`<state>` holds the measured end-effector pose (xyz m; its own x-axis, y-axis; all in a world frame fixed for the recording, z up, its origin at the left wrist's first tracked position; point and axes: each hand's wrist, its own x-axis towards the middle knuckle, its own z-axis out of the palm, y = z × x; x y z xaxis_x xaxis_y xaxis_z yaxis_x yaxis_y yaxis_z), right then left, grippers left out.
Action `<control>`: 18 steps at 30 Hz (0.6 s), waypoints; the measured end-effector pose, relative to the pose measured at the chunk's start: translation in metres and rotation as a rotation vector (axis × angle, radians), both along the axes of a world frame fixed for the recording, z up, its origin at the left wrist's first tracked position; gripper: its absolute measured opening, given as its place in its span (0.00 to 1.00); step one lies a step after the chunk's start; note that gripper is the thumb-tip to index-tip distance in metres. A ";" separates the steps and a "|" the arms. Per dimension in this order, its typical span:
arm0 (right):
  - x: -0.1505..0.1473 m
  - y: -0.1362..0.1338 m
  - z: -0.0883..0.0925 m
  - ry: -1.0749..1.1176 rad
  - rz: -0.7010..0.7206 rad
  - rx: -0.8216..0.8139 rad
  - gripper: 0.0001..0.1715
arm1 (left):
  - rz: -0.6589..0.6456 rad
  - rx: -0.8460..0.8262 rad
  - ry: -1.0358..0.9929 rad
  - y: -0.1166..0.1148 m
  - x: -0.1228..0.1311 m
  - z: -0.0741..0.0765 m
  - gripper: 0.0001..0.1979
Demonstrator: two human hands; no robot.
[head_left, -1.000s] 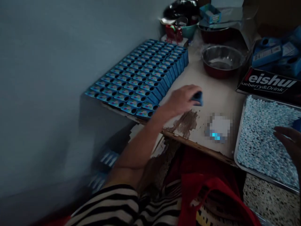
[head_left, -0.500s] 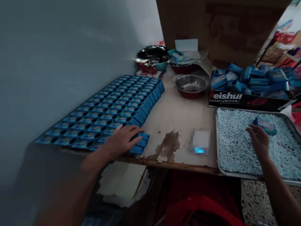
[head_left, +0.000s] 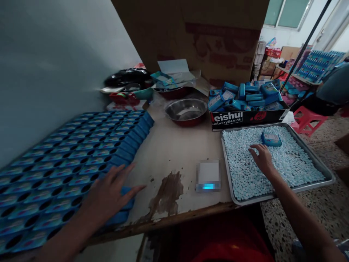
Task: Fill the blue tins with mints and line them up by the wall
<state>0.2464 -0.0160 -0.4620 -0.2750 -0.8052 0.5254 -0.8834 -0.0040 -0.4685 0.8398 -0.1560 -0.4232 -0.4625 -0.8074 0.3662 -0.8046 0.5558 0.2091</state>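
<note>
My left hand [head_left: 113, 191] is spread open, fingers apart, over the near right corner of the rows of blue small boxes [head_left: 81, 153]. The boxes stand packed together with dark round holes on top. Part of the nearest ones is hidden behind that hand and forearm. On the right, my right hand [head_left: 262, 158] hovers low over a metal tray [head_left: 233, 194] of pale blue and white pellets [head_left: 245, 174]. Its fingers are curved, with a small gap between thumb and forefinger and nothing visible in them. Just beyond it a single blue box [head_left: 271, 139] lies on the pellets.
A small scale [head_left: 208, 174] with a lit display sits between the boxes and the tray. Behind are a steel bowl [head_left: 187, 111] and a black carton [head_left: 231, 122] heaped with blue boxes. A large cardboard box [head_left: 196, 40] stands at the back. A pink stool [head_left: 309, 118] is at right.
The view has turned right and the scene shifted left. My left hand has lifted and spread its fingers off the corner boxes. My right hand remains over the pellets near the single box.
</note>
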 end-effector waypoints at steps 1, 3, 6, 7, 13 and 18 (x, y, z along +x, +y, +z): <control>0.003 0.001 0.002 -0.018 0.014 -0.005 0.21 | -0.004 -0.007 0.044 -0.009 -0.023 0.010 0.20; 0.006 -0.003 0.011 -0.055 0.054 -0.012 0.19 | -0.050 -0.032 0.145 -0.033 -0.084 0.034 0.30; 0.002 -0.032 0.042 -0.087 0.088 -0.033 0.17 | -0.192 -0.106 0.361 -0.089 -0.196 0.068 0.33; 0.000 -0.048 0.057 -0.083 0.082 -0.051 0.17 | -0.224 -0.102 0.417 -0.111 -0.235 0.076 0.34; -0.005 -0.182 0.131 0.134 -0.008 0.009 0.31 | -0.317 0.248 0.531 -0.223 -0.402 0.096 0.60; -0.011 -0.244 0.136 0.265 0.046 0.244 0.25 | -0.429 0.527 0.641 -0.250 -0.401 0.098 0.48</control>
